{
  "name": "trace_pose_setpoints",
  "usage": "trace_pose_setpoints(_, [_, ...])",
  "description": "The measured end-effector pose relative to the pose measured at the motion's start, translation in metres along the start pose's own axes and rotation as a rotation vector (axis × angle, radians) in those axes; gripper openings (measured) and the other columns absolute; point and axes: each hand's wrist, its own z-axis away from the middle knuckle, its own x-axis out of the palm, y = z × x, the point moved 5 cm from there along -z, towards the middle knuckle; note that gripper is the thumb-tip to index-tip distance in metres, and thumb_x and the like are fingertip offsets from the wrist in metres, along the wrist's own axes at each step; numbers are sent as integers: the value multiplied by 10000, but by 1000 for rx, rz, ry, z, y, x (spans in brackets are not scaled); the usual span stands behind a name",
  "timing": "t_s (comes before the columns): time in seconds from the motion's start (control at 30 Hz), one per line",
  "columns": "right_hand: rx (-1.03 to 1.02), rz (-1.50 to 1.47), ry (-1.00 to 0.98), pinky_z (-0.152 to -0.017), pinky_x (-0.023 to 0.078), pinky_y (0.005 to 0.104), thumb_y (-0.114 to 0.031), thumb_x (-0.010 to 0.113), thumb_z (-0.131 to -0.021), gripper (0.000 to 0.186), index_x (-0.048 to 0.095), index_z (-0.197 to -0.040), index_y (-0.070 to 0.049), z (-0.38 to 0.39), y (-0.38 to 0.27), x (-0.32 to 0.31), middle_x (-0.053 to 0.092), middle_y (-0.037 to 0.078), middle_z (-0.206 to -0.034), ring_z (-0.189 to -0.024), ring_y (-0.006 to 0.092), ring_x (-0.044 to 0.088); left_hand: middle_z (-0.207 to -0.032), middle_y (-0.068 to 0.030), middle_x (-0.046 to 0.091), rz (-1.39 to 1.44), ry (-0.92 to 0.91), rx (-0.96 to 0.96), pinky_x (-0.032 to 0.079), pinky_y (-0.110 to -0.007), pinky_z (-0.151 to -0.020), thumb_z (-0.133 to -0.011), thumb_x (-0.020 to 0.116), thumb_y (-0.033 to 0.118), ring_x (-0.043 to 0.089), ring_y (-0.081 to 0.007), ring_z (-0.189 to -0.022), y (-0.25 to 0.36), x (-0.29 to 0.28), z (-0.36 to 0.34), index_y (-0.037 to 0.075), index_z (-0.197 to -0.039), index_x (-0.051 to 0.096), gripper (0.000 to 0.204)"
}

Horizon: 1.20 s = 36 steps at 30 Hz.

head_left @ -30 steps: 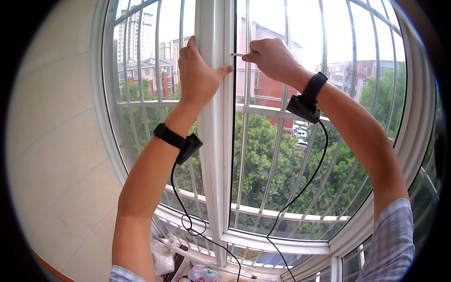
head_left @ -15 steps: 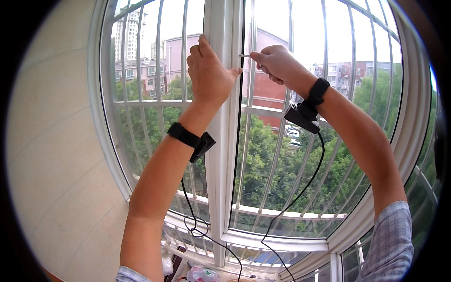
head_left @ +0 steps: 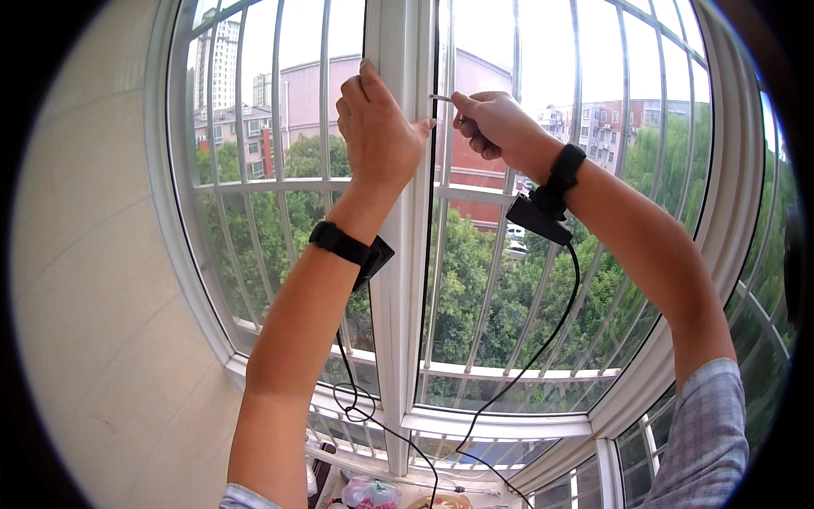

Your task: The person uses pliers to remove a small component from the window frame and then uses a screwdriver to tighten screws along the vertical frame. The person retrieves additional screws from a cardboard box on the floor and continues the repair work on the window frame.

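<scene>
Pressing my left hand (head_left: pixel 377 127) flat against the white window post (head_left: pixel 407 254), fingers spread and holding nothing, while my right hand (head_left: pixel 496 123) is pinched shut on a thin metal tool (head_left: pixel 441 98). Its tip pokes out left of my right grip, right at the post's edge, level with my left thumb. Looks light and stiff but skinny (probably slippery), so I'd pinch well back from the tip. Grey window bars (head_left: pixel 517 280) sit behind the post.
</scene>
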Motion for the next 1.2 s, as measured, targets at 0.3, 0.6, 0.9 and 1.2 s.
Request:
trace_pose_setpoints(0.3, [-174,430,24,-381,379,257,-414,537,-1049,458,607,-819,-24,-4,-13,-8,533,6,-605,-442,95,518,-982,-131,645,468,-240,-184,532,-336,-727,-920,718,122,659,-216,-853,32,3,56,-61,-1221,581,378])
trace_pose_setpoints(0.6, [67,20,-77,-396,305,282,-316,537,-1049,372,523,-775,-65,-14,0,-5,459,-12,-585,-446,105,391,-741,-124,677,845,-329,-599,514,-332,-525,-1022,580,231,672,-204,-548,46,36,46,-66,-951,610,307])
trace_pose_setpoints(0.9, [118,-142,-117,-391,277,232,-293,564,-1048,332,542,-784,-93,-10,2,-4,475,-36,-600,-470,68,398,-774,-104,686,810,-246,-501,511,-263,-473,-1040,590,281,666,-137,-550,33,41,43,-45,-975,606,333])
trace_pose_setpoints(1.2, [60,-110,-92,-411,302,246,-318,563,-1051,355,572,-774,-96,-9,4,-7,509,-31,-629,-491,82,435,-686,-158,668,715,-214,-468,510,-417,-586,-991,570,160,684,-291,-614,35,47,33,-27,-869,618,228])
